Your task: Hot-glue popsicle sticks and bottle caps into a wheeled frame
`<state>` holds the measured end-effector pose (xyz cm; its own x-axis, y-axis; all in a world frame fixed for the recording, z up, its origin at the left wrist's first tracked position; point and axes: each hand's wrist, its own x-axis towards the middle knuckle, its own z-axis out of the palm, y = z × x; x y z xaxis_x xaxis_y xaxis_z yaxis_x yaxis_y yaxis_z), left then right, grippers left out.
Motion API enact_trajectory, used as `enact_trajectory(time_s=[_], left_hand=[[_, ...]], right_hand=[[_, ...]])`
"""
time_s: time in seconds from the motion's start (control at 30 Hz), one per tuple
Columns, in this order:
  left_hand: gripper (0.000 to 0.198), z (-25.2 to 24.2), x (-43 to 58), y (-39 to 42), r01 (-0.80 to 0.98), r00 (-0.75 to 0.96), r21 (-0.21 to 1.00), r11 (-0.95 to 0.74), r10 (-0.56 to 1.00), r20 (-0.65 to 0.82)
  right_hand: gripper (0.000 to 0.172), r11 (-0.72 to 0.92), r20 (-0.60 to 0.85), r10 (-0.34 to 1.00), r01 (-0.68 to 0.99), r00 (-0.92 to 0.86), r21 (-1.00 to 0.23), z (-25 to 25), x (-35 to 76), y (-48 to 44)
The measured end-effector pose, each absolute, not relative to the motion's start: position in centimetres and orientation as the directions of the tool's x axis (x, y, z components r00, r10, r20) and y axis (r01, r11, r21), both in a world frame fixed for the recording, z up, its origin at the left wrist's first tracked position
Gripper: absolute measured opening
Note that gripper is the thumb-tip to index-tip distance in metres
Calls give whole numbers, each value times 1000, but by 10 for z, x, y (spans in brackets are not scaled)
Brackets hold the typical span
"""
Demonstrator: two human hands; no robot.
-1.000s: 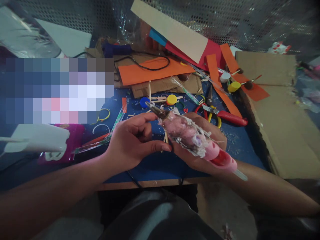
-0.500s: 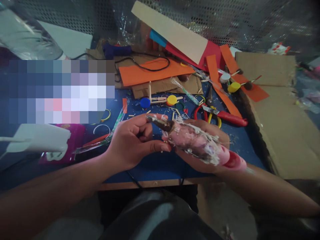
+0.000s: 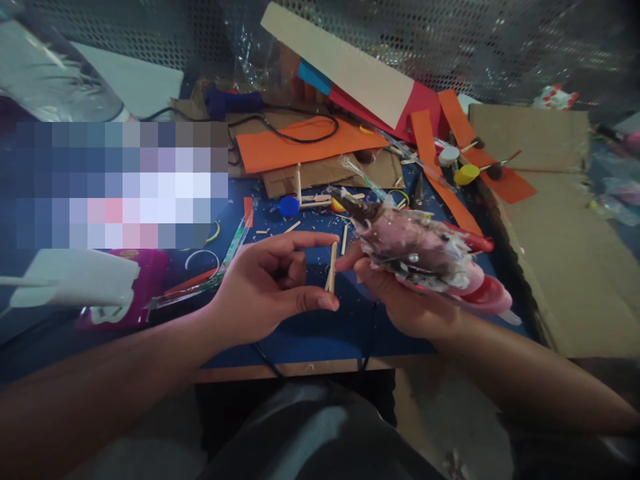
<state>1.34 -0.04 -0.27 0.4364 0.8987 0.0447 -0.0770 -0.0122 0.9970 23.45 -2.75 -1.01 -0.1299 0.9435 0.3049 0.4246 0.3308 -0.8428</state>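
While the left hand [image 3: 265, 287] sits at the centre of the frame with its index finger and thumb stretched forward, a short wooden stick [image 3: 331, 267] stands nearly upright between those two fingertips, pinched end to end; the other fingers of that hand are curled into the palm; the right hand [image 3: 405, 300], just right of centre, is wrapped from below around a pink glue gun [image 3: 415, 250] whose body is crusted with dried glue and stray threads; its thumb lies just beside the upper part of the stick, though whether it touches cannot be told; the gun's dark nozzle [image 3: 350, 200] points toward the upper left, above the stick and apart from it; both hands hover over the blue tabletop [image 3: 310, 333], which is littered with scraps; above the stick, a blue bottle cap [image 3: 289, 207] lies with thin sticks fixed to it; higher still, an orange paper sheet [image 3: 300, 143] rests on brown card with a black cable [image 3: 280, 130] looping across it; a yellow cap [image 3: 467, 175] and a white cap [image 3: 449, 155] sit at the upper right on orange strips; a large piece of cardboard [image 3: 540, 200] fills the right side; a metal mesh [image 3: 450, 40] runs along the top of the frame.
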Motion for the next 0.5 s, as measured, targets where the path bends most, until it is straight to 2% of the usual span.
enact_trajectory(time_s=[0.07, 0.13, 0.2, 0.33, 0.43, 0.5], left_hand=[[50, -2, 13, -1, -96, 452, 995, -17, 890, 59], [47, -1, 13, 0, -92, 463, 995, -29, 884, 69], [43, 0, 13, 1, -72, 470, 996, -51, 879, 79], [39, 0, 10, 4, 50, 467, 991, -124, 880, 86], [41, 0, 7, 3, 175, 454, 967, -185, 887, 88], [44, -1, 7, 2, 217, 425, 954, -207, 900, 98]], right_hand=[[28, 353, 337, 935, 363, -111, -862, -10, 233, -28], [15, 386, 376, 921, 361, -99, -849, -9, 232, -28], [11, 449, 433, 892, 379, -133, -809, -6, 231, -28], [19, 622, 571, 782, 356, -250, -697, -3, 232, -24], [30, 689, 636, 722, 359, -272, -629, -8, 236, -21], [30, 718, 666, 693, 349, -277, -602, -13, 239, -20]])
